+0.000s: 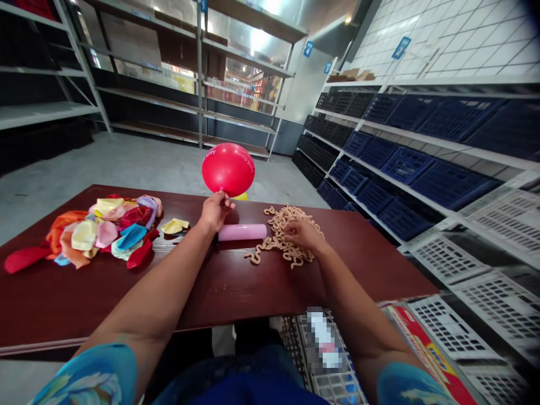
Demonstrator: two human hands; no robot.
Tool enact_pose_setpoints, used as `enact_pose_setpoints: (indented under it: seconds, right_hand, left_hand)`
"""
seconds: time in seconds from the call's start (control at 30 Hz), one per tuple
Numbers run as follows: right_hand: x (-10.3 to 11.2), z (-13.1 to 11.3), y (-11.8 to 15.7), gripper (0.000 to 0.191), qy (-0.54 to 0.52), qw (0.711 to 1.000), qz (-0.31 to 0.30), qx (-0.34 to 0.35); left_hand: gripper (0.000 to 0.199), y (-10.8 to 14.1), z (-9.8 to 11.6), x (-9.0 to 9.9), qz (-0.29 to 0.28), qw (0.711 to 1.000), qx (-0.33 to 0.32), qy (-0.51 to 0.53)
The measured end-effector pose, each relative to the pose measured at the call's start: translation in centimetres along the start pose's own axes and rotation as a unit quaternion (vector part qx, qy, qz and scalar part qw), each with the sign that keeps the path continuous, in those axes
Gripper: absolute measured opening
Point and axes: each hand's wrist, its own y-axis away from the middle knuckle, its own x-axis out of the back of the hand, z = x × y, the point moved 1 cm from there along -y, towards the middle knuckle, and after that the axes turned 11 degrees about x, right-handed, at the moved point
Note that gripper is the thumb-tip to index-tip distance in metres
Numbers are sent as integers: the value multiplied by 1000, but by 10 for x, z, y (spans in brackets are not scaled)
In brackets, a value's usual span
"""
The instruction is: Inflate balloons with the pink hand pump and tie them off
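My left hand [216,211] pinches the neck of an inflated red balloon [228,169] with white print, held upright above the table's far side. Just below and to the right of that hand lies a pink cylinder [243,232], which looks like a hand pump. My right hand [304,234] reaches into a heap of tan, wavy, worm-like pieces [291,216], fingers curled together; whatever is between the fingertips is hidden. To the left spreads a pile of uninflated balloons [105,235] in many colours. A cream uninflated balloon [174,226] sits apart, between the pile and my left forearm.
The dark red table [253,287] spans the space before me. Shelves with blue crates [407,166] and white baskets [447,256] line the right side. Metal racks [200,84] stand behind the table. A wire basket [337,385] is below the near edge, beside my right forearm.
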Motion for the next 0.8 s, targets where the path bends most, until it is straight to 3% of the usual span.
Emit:
enact_pose_setpoints:
  seconds: [0.17,0.33,0.47,0.6,0.8]
  right_hand:
    - [4,-6,0,12,-79,995,68,-6]
    - [21,-32,-5,22,-273,954,107,-69]
    - [27,-55,-18,28,-336,930,124,-84]
    - [21,-75,-40,27,-381,912,135,-72]
    - [-1,-94,-75,35,-462,862,197,-65]
  left_hand:
    - [20,1,1,0,8,1000,-13,-14]
    - [20,3,1,-1,-4,1000,-3,-11]
    - [20,7,1,-4,-24,999,25,-13]
    - [20,12,1,-7,-48,997,50,-18]
    - [21,13,2,-8,-67,994,78,-26]
